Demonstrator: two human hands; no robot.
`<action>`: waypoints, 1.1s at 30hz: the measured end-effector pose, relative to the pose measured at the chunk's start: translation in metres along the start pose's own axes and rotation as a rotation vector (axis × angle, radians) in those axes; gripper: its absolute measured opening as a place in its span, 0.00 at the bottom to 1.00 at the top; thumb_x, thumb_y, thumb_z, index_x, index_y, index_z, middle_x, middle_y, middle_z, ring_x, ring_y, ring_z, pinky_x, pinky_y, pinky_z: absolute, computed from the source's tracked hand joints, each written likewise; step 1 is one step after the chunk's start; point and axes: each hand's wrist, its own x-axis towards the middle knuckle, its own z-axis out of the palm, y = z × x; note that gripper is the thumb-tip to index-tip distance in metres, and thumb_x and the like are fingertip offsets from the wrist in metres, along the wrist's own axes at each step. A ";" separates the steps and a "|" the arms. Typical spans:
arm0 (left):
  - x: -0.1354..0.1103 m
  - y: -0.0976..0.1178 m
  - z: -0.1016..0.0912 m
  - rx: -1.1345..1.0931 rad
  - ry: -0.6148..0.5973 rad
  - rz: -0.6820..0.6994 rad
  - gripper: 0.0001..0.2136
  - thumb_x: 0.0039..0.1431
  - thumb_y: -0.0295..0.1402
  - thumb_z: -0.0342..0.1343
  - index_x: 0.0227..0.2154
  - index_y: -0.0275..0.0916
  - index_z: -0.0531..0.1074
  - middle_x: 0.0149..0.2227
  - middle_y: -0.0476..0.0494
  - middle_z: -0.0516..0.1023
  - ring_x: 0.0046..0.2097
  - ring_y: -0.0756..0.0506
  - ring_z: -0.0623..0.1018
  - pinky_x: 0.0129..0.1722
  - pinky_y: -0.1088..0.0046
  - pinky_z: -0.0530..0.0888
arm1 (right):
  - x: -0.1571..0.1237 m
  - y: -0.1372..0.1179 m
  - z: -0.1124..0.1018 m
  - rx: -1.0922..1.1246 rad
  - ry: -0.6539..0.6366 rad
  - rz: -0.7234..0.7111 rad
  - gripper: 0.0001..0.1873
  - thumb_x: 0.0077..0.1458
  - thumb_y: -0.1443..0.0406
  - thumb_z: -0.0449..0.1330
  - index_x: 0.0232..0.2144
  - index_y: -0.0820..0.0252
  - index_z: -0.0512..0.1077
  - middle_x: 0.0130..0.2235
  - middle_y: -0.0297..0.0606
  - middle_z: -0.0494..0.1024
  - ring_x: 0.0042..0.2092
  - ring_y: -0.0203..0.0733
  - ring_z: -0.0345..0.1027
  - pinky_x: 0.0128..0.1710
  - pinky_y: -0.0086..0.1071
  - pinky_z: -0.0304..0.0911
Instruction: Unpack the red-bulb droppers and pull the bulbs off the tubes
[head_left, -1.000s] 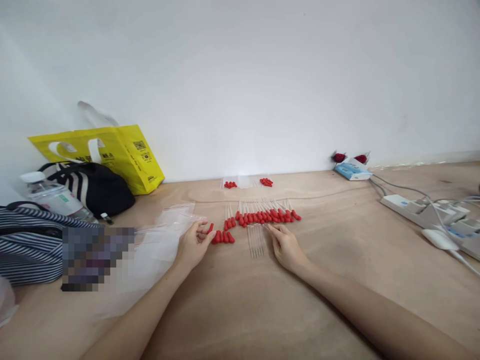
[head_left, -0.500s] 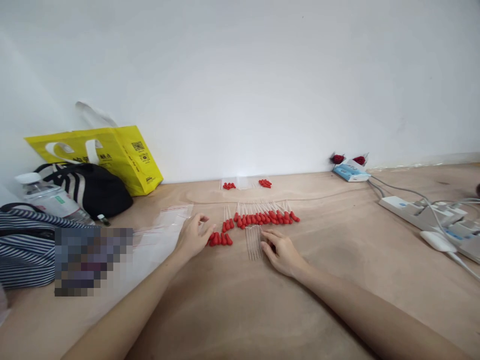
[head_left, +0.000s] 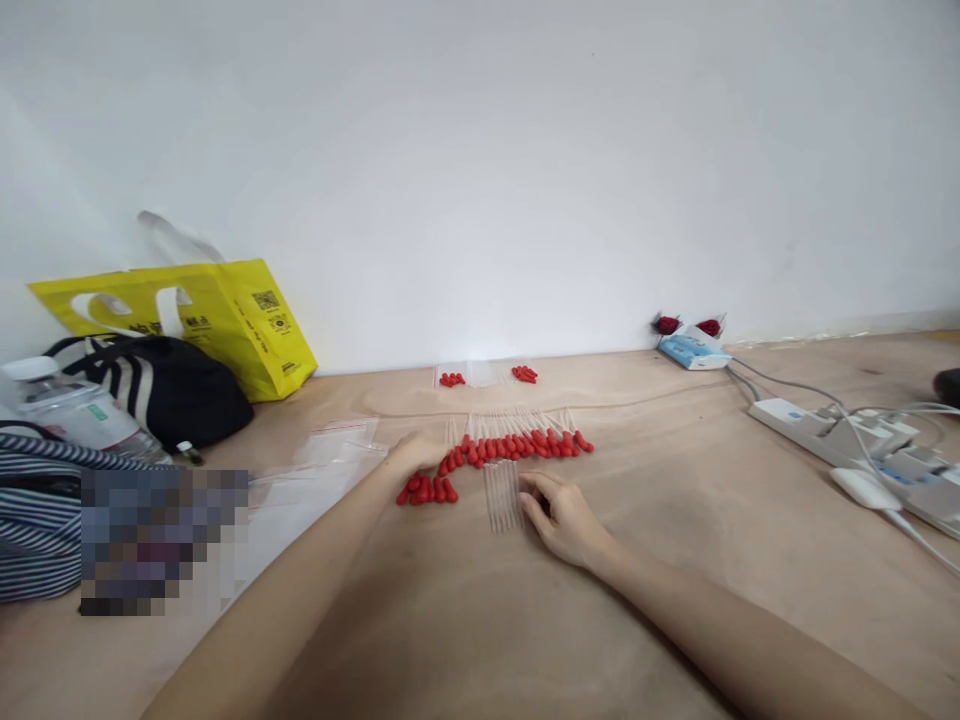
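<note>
Tubes [head_left: 503,497], thin and clear, lie bundled just left of the right hand [head_left: 564,518] fingertips, which curl loosely and touch them, nothing pinched. Left hand [head_left: 421,455] is low, fingertips at the left end of the dropper row [head_left: 525,445]; can't tell its grip. Loose red caps [head_left: 427,490] sit just beside its wrist. Risk: a sideways push rolls or snaps the tubes, and the wrist scatters the caps.

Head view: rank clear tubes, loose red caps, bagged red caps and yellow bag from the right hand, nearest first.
1. Clear tubes: at the right hand fingertips, just left.
2. Loose red caps: farther left, similar depth.
3. Bagged red caps: far back, slightly left.
4. Yellow bag: far back left.
</note>
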 end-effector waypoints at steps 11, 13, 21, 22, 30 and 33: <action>-0.038 0.023 -0.040 -0.066 -0.124 0.047 0.15 0.45 0.32 0.45 0.07 0.37 0.61 0.13 0.50 0.65 0.19 0.51 0.65 0.20 0.76 0.60 | -0.004 0.004 0.003 0.034 0.066 -0.019 0.11 0.52 0.69 0.51 0.39 0.63 0.66 0.39 0.45 0.69 0.33 0.38 0.67 0.35 0.35 0.65; -0.058 0.023 -0.044 -0.088 -0.148 0.096 0.13 0.48 0.34 0.45 0.12 0.38 0.63 0.14 0.52 0.65 0.20 0.51 0.66 0.21 0.77 0.61 | -0.004 0.004 0.003 0.045 0.095 -0.016 0.12 0.51 0.69 0.51 0.39 0.63 0.66 0.40 0.46 0.67 0.35 0.40 0.66 0.37 0.36 0.66; -0.132 0.007 0.002 -0.020 -0.108 0.561 0.08 0.57 0.34 0.40 0.28 0.40 0.62 0.22 0.51 0.69 0.26 0.50 0.70 0.27 0.75 0.67 | -0.008 -0.007 -0.014 0.029 0.125 -0.166 0.32 0.48 0.60 0.58 0.54 0.61 0.53 0.49 0.49 0.61 0.51 0.47 0.57 0.48 0.41 0.59; -0.133 0.004 0.008 -0.006 -0.054 0.603 0.07 0.57 0.33 0.41 0.28 0.40 0.62 0.23 0.51 0.69 0.27 0.49 0.71 0.27 0.75 0.67 | -0.009 -0.008 -0.016 -0.003 0.110 -0.206 0.33 0.48 0.58 0.58 0.54 0.61 0.53 0.49 0.49 0.61 0.52 0.48 0.56 0.48 0.42 0.58; -0.120 -0.016 0.041 -0.094 0.254 0.724 0.05 0.57 0.32 0.47 0.35 0.39 0.65 0.32 0.48 0.74 0.34 0.50 0.74 0.34 0.75 0.71 | -0.006 -0.011 -0.006 -0.222 -0.011 -0.410 0.15 0.52 0.59 0.56 0.43 0.55 0.68 0.41 0.40 0.73 0.46 0.44 0.62 0.50 0.47 0.53; -0.119 -0.016 0.040 -0.065 0.288 0.783 0.05 0.57 0.32 0.48 0.35 0.39 0.67 0.32 0.47 0.75 0.35 0.49 0.74 0.36 0.73 0.71 | -0.005 -0.008 0.000 -0.199 0.003 -0.415 0.10 0.55 0.63 0.54 0.40 0.53 0.70 0.33 0.35 0.76 0.43 0.41 0.65 0.51 0.46 0.51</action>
